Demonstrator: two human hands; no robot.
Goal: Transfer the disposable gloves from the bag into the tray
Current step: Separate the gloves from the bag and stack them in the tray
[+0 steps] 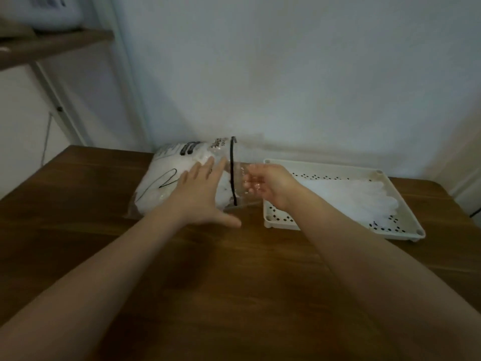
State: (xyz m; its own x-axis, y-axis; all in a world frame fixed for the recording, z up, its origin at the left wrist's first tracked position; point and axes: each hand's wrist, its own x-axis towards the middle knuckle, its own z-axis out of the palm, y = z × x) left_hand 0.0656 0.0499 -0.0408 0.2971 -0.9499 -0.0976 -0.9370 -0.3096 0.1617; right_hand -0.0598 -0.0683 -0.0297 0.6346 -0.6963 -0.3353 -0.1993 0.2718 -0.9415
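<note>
On the brown surface point(234, 269), the bag point(166, 183) is pressed flat by the left hand point(200, 196), fingers straight. Through its clear mouth the right hand point(263, 186) is curled, seemingly around gloves point(226, 194), though this cannot be confirmed. A thin stack should be drawn out slowly and laid on the gloves already in the tray point(273, 217) just beside.

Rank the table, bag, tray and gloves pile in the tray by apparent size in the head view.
1. table
2. tray and bag: look similar, unsure
3. gloves pile, within the tray
</note>
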